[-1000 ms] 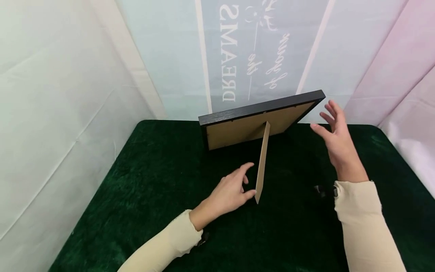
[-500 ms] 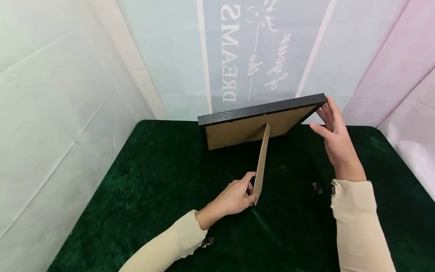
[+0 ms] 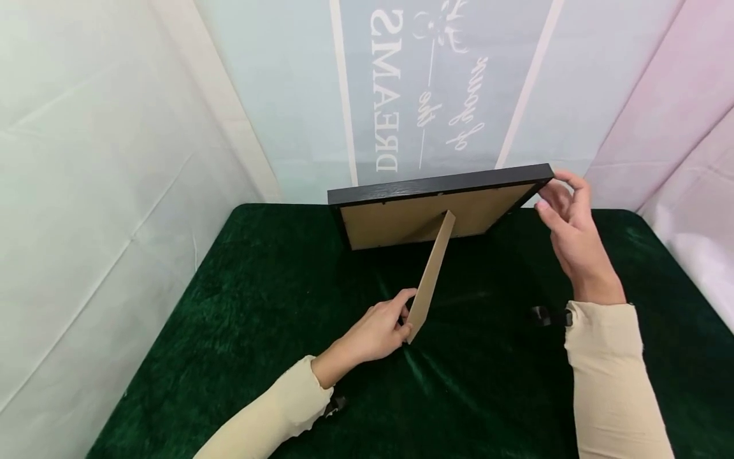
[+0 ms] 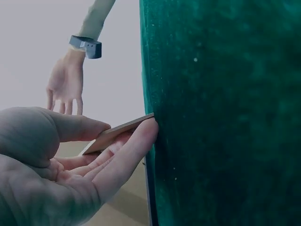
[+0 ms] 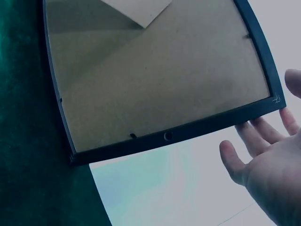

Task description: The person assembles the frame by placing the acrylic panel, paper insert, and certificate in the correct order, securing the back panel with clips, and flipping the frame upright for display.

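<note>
A black picture frame leans back on the green cloth, its brown backing board facing me. From that backing a cardboard easel leg reaches down toward me. My left hand pinches the leg's lower end between thumb and fingers; the left wrist view shows the leg's edge between them. At the frame's right side, my right hand touches the outer edge near the upper corner with its fingertips. Its thumb stands apart from the frame. The frame's front is hidden.
Dark green plush cloth covers the table. A pale blue backdrop with mirrored lettering hangs behind the frame, with white fabric on the left and pinkish fabric on the right. Both wrists wear small dark devices.
My left hand has taken hold of the easel leg and swung its lower end leftward. My right hand has come to the frame's right edge, and the frame has turned slightly, its right corner lower.
</note>
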`<state>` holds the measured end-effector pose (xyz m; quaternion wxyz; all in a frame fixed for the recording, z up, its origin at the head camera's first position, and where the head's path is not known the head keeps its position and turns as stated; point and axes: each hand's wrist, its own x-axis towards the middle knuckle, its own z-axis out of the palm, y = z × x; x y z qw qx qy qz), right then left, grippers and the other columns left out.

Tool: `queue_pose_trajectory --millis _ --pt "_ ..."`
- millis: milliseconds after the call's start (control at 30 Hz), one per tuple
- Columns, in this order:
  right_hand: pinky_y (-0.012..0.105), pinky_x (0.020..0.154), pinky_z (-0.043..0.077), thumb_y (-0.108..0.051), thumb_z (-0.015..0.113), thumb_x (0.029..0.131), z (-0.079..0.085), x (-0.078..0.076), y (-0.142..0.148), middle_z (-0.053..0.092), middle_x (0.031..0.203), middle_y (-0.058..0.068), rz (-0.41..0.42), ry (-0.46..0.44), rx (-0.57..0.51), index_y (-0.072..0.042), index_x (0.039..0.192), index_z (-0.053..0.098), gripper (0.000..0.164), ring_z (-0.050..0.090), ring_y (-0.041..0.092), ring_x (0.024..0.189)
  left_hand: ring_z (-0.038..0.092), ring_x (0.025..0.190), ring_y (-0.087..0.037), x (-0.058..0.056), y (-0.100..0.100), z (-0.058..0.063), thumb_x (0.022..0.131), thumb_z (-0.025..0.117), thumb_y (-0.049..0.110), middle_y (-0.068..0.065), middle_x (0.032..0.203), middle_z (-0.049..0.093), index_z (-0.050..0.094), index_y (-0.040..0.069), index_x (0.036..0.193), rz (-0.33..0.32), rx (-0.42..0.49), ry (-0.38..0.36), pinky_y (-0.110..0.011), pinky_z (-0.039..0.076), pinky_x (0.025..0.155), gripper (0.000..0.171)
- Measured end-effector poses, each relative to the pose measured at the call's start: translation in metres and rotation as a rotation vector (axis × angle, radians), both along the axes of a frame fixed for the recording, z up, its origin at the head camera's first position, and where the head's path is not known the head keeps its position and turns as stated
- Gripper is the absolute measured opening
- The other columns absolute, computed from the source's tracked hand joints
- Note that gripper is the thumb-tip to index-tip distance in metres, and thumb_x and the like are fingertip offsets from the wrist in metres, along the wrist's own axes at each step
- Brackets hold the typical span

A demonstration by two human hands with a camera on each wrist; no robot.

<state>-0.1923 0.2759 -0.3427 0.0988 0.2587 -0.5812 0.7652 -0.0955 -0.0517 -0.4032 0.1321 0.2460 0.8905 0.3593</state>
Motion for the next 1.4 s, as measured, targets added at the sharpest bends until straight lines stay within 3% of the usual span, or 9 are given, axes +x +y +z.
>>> queue_pose_trajectory --millis 167,267,433,533,700,933,1000,1233,1400 --pt "0.028 0.106 0.031 -0.001 0.041 0.103 -0.004 -0.007 0.004 0.048 0.134 0.008 -0.104 0.063 -0.032 -0.010 0.140 0.033 0.038 0.045 0.021 0.128 0.064 0.091 -0.013 -0.002 -0.004 0.000 0.099 0.058 0.009 -0.008 0.111 0.062 0.034 0.017 0.150 -0.003 0.001 -0.030 -0.017 0.051 0.065 0.057" --pt "0.025 0.099 0.040 -0.001 0.045 0.102 -0.004 -0.008 0.006 0.051 0.128 0.008 -0.173 0.073 -0.056 -0.008 0.141 0.036 0.041 0.051 0.018 0.114 0.064 0.091 -0.012 -0.005 -0.006 0.001 0.099 0.059 0.009 -0.007 0.111 0.063 0.034 0.021 0.150 0.003 -0.003 -0.041 -0.018 0.051 0.067 0.058" --pt "0.019 0.086 0.041 0.001 0.047 0.100 -0.005 -0.009 0.013 0.059 0.124 0.005 -0.213 0.080 -0.042 -0.006 0.148 0.043 0.048 0.052 0.013 0.103 0.063 0.082 -0.008 -0.010 -0.011 0.000 0.098 0.059 0.007 -0.004 0.103 0.066 0.036 0.023 0.147 0.030 -0.011 0.016 -0.019 0.051 0.063 0.057" --pt "0.018 0.083 0.040 -0.001 0.046 0.101 -0.007 -0.009 0.019 0.063 0.121 0.003 -0.202 0.070 -0.044 -0.003 0.146 0.047 0.045 0.052 0.011 0.102 0.063 0.078 -0.009 -0.013 -0.015 -0.001 0.098 0.059 0.006 -0.004 0.100 0.067 0.039 0.020 0.144 0.041 -0.014 0.049 -0.019 0.050 0.061 0.052" --pt "0.019 0.083 0.042 0.003 0.048 0.099 -0.009 -0.008 0.023 0.067 0.115 0.007 -0.176 0.091 -0.124 0.008 0.138 0.051 0.040 0.055 0.014 0.096 0.066 0.084 -0.013 -0.017 -0.021 0.002 0.098 0.060 0.007 -0.004 0.099 0.068 0.048 0.019 0.137 0.063 -0.026 0.038 -0.019 0.052 0.062 0.043" --pt "0.017 0.067 0.045 0.013 0.058 0.091 -0.010 -0.008 0.026 0.072 0.106 0.015 -0.173 0.148 -0.216 0.021 0.127 0.053 0.038 0.060 0.017 0.086 0.067 0.089 -0.015 -0.029 -0.033 0.004 0.098 0.060 0.008 -0.003 0.097 0.067 0.054 0.020 0.132 0.173 -0.050 0.083 -0.026 0.054 0.067 0.037" --pt "0.018 0.068 0.048 0.013 0.060 0.089 -0.009 -0.006 0.027 0.072 0.105 0.015 -0.156 0.152 -0.201 0.021 0.126 0.054 0.038 0.064 0.017 0.087 0.066 0.085 -0.014 -0.034 -0.039 0.002 0.098 0.060 0.008 -0.002 0.095 0.067 0.056 0.019 0.131 0.199 -0.050 0.101 -0.027 0.054 0.067 0.035" --pt "0.023 0.082 0.053 0.020 0.056 0.089 -0.004 0.003 0.034 0.070 0.112 0.016 0.047 0.189 -0.082 0.022 0.127 0.049 0.039 0.066 0.019 0.099 0.061 0.074 -0.012 -0.047 -0.061 0.001 0.096 0.064 0.009 -0.001 0.091 0.067 0.059 0.017 0.125 0.222 -0.023 0.102 -0.028 0.050 0.063 0.031" --pt "0.020 0.082 0.054 0.021 0.060 0.086 0.002 0.009 0.034 0.069 0.111 0.014 0.023 0.239 0.061 0.025 0.120 0.054 0.036 0.066 0.017 0.097 0.061 0.072 -0.012 -0.054 -0.075 0.002 0.096 0.064 0.009 -0.004 0.094 0.069 0.059 0.014 0.125 0.169 -0.001 0.111 -0.027 0.051 0.062 0.030"
